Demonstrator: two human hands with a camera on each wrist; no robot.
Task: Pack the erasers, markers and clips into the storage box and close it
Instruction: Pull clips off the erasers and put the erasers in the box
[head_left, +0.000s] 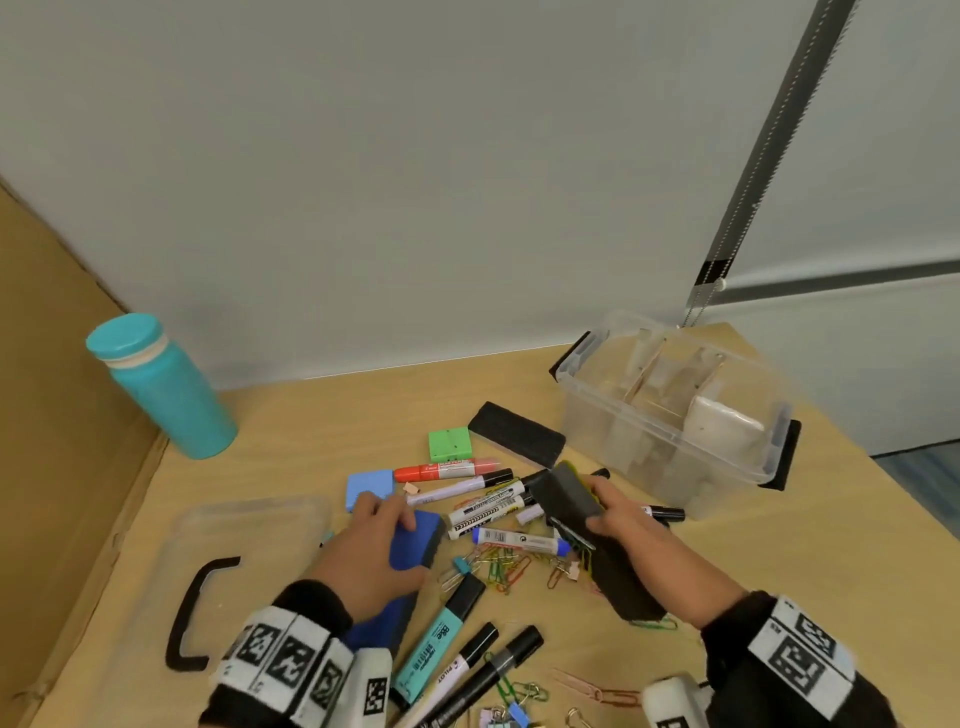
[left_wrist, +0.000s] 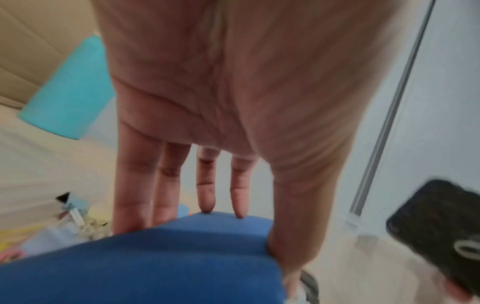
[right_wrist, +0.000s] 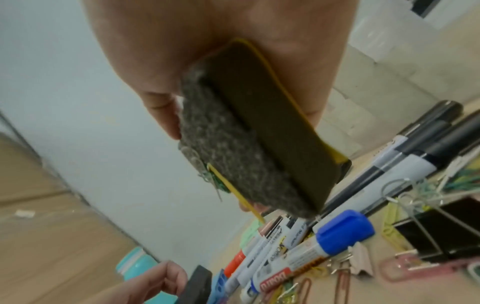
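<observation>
My left hand lies over a blue board eraser on the table, fingers past its far edge and thumb pressed on its side; the left wrist view shows the same hand on the blue eraser. My right hand grips a dark felt eraser with a yellow back, lifted above the markers. A few paper clips cling to the felt eraser. The clear storage box stands open at the back right.
The box lid with its black handle lies at the left. A black eraser, a green one and a light blue one lie behind the markers. Paper clips are scattered in front. A teal bottle stands far left.
</observation>
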